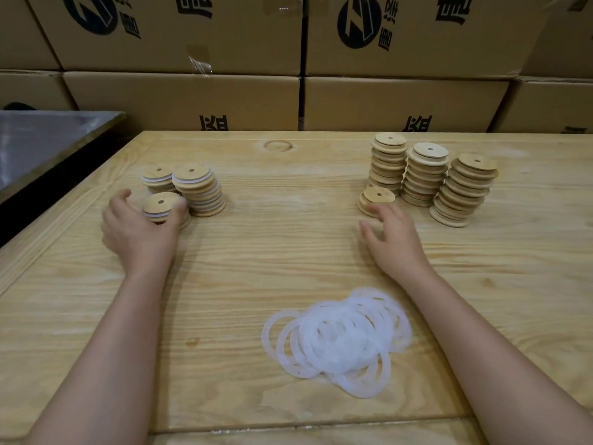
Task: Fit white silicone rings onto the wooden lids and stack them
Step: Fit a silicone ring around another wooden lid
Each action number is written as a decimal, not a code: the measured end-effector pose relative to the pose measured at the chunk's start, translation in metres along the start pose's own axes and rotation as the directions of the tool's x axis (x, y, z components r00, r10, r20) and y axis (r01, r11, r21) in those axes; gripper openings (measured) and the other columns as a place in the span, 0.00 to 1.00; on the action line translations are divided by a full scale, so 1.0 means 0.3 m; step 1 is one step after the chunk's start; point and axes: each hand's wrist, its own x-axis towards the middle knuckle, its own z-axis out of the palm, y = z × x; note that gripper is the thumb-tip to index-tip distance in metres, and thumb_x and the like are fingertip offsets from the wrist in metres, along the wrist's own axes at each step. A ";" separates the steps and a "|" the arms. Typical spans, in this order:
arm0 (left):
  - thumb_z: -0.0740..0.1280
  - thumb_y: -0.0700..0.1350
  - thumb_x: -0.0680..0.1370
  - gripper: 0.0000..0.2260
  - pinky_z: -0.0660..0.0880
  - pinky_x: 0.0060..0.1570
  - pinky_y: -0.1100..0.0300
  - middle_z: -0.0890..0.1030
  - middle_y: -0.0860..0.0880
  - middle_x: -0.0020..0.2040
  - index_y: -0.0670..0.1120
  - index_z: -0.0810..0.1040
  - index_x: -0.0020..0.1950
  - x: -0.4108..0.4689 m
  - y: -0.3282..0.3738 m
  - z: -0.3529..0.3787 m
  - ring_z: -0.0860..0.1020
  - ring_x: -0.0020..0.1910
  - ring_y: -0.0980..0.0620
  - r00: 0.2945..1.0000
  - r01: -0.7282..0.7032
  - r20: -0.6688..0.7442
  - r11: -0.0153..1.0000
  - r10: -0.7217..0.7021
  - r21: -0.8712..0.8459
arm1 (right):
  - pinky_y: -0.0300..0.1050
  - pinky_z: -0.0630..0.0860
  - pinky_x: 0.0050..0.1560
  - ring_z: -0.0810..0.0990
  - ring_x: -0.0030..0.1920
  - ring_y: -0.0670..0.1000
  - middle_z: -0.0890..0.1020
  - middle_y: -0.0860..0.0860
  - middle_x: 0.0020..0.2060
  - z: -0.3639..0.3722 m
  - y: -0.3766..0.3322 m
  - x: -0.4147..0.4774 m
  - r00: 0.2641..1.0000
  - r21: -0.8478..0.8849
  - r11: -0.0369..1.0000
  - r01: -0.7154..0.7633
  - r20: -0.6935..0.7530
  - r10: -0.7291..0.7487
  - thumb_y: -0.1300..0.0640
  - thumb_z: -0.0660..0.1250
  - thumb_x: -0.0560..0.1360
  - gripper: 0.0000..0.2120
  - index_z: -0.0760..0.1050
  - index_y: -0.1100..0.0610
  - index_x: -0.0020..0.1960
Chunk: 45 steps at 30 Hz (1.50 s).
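Note:
A heap of white silicone rings [337, 338] lies on the wooden table [288, 252] near the front. At the left stand ringed lid stacks: a tall one [199, 191], a short one behind [157, 178], and a low one [160, 205] that my left hand [138, 232] grips between thumb and fingers. At the right stand three tall stacks of bare wooden lids [430, 178]. In front of them is a short pile of bare lids [375, 199]. My right hand [391, 239] hovers just before that pile, fingers spread, holding nothing.
Cardboard boxes [288, 59] form a wall behind the table. A dark metal tray or bench [41, 142] sits at the far left, beyond the table's left edge.

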 end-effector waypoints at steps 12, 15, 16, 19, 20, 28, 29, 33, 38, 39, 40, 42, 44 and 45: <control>0.63 0.40 0.76 0.10 0.71 0.48 0.48 0.79 0.43 0.40 0.37 0.75 0.56 -0.119 0.106 0.027 0.77 0.40 0.41 0.825 -0.553 0.045 0.821 0.563 -0.139 | 0.50 0.56 0.70 0.60 0.69 0.60 0.64 0.57 0.71 -0.007 0.100 0.038 0.995 -0.226 0.974 -0.003 0.093 0.025 0.55 0.63 0.77 0.28 0.59 0.57 0.75; 0.64 0.38 0.76 0.06 0.70 0.41 0.51 0.78 0.44 0.35 0.39 0.78 0.51 -0.127 0.107 0.032 0.75 0.37 0.42 0.823 -0.547 0.098 0.828 0.559 -0.125 | 0.48 0.57 0.67 0.61 0.64 0.62 0.65 0.60 0.63 -0.005 0.092 0.032 0.999 -0.213 0.976 -0.048 0.006 0.050 0.57 0.66 0.75 0.24 0.68 0.58 0.70; 0.65 0.38 0.76 0.06 0.70 0.40 0.51 0.78 0.44 0.35 0.40 0.78 0.51 -0.129 0.108 0.034 0.75 0.37 0.43 0.830 -0.533 0.117 0.837 0.546 -0.121 | 0.48 0.56 0.67 0.60 0.65 0.62 0.65 0.61 0.64 -0.006 0.092 0.033 0.997 -0.203 0.977 -0.071 -0.006 0.072 0.57 0.67 0.75 0.22 0.70 0.57 0.68; 0.64 0.40 0.77 0.05 0.69 0.37 0.53 0.77 0.46 0.34 0.42 0.79 0.50 -0.136 0.110 0.040 0.75 0.35 0.45 0.834 -0.512 0.170 0.851 0.525 -0.118 | 0.46 0.55 0.67 0.61 0.69 0.60 0.67 0.59 0.67 -0.009 0.098 0.038 0.996 -0.162 0.983 -0.082 0.013 0.085 0.58 0.68 0.75 0.19 0.71 0.57 0.65; 0.64 0.40 0.77 0.05 0.69 0.36 0.53 0.77 0.47 0.34 0.42 0.79 0.50 -0.139 0.113 0.042 0.75 0.35 0.45 0.829 -0.516 0.183 0.848 0.529 -0.118 | 0.45 0.55 0.65 0.64 0.68 0.58 0.70 0.57 0.65 -0.008 0.102 0.040 0.998 -0.167 0.984 -0.057 0.027 0.062 0.58 0.68 0.75 0.19 0.71 0.58 0.64; 0.65 0.41 0.77 0.04 0.73 0.37 0.53 0.80 0.48 0.31 0.44 0.79 0.49 -0.213 0.171 0.057 0.78 0.34 0.44 0.780 -0.507 0.287 0.830 0.556 -0.231 | 0.49 0.66 0.63 0.72 0.61 0.55 0.77 0.52 0.57 -0.028 0.071 0.032 0.990 -0.018 0.990 -0.138 -0.040 0.137 0.53 0.74 0.70 0.20 0.74 0.55 0.60; 0.65 0.41 0.77 0.04 0.74 0.38 0.53 0.80 0.48 0.32 0.45 0.79 0.49 -0.226 0.179 0.062 0.79 0.34 0.45 0.770 -0.476 0.332 0.837 0.544 -0.268 | 0.50 0.68 0.63 0.72 0.61 0.54 0.77 0.51 0.57 -0.030 0.057 0.031 0.987 0.033 0.988 -0.153 -0.034 0.154 0.52 0.74 0.70 0.21 0.74 0.54 0.59; 0.65 0.46 0.78 0.08 0.76 0.35 0.61 0.83 0.49 0.40 0.47 0.77 0.56 -0.283 0.234 0.076 0.80 0.35 0.51 0.664 -0.065 0.646 0.890 0.377 -0.452 | 0.28 0.70 0.52 0.75 0.54 0.47 0.77 0.46 0.54 -0.020 -0.037 0.006 0.994 0.241 0.966 -0.088 0.085 0.069 0.53 0.76 0.67 0.23 0.73 0.51 0.59; 0.66 0.42 0.78 0.14 0.72 0.23 0.62 0.81 0.47 0.32 0.41 0.73 0.63 -0.289 0.251 0.071 0.77 0.25 0.52 0.425 0.319 0.848 0.825 0.316 -0.467 | 0.32 0.72 0.51 0.76 0.51 0.39 0.78 0.41 0.52 0.032 -0.153 -0.067 0.944 0.372 0.927 0.046 0.286 -0.162 0.51 0.78 0.64 0.25 0.72 0.45 0.58; 0.66 0.41 0.78 0.14 0.72 0.23 0.62 0.80 0.45 0.31 0.41 0.74 0.62 -0.282 0.248 0.069 0.77 0.25 0.52 0.401 0.300 0.857 0.837 0.324 -0.458 | 0.35 0.73 0.53 0.76 0.52 0.41 0.77 0.41 0.53 0.040 -0.160 -0.074 0.936 0.349 0.935 0.063 0.303 -0.177 0.51 0.78 0.64 0.26 0.72 0.46 0.59; 0.67 0.40 0.77 0.13 0.72 0.23 0.62 0.80 0.44 0.32 0.41 0.75 0.62 -0.275 0.244 0.067 0.77 0.26 0.51 0.388 0.285 0.862 0.847 0.325 -0.448 | 0.38 0.73 0.55 0.75 0.53 0.43 0.76 0.42 0.54 0.045 -0.164 -0.078 0.930 0.328 0.942 0.071 0.320 -0.181 0.51 0.78 0.65 0.27 0.72 0.48 0.61; 0.67 0.40 0.77 0.12 0.70 0.25 0.61 0.80 0.43 0.31 0.42 0.76 0.60 -0.265 0.238 0.070 0.76 0.29 0.47 0.381 0.256 0.867 0.864 0.322 -0.433 | 0.37 0.71 0.55 0.74 0.54 0.44 0.74 0.43 0.54 0.040 -0.173 -0.083 0.926 0.301 0.950 0.084 0.328 -0.186 0.51 0.78 0.65 0.27 0.72 0.50 0.61; 0.68 0.40 0.76 0.12 0.67 0.23 0.62 0.78 0.45 0.29 0.43 0.77 0.59 -0.262 0.237 0.073 0.74 0.28 0.47 0.383 0.215 0.863 0.877 0.330 -0.430 | 0.30 0.68 0.49 0.72 0.48 0.41 0.72 0.44 0.50 0.016 -0.189 -0.081 0.938 0.344 0.930 0.128 0.263 -0.227 0.53 0.78 0.65 0.19 0.75 0.51 0.52; 0.69 0.40 0.76 0.12 0.66 0.22 0.63 0.77 0.47 0.27 0.44 0.77 0.59 -0.261 0.234 0.074 0.72 0.27 0.49 0.382 0.195 0.859 0.878 0.342 -0.436 | 0.30 0.67 0.45 0.71 0.43 0.40 0.73 0.45 0.46 -0.004 -0.195 -0.078 0.933 0.392 0.909 0.142 0.252 -0.255 0.54 0.78 0.65 0.14 0.76 0.51 0.46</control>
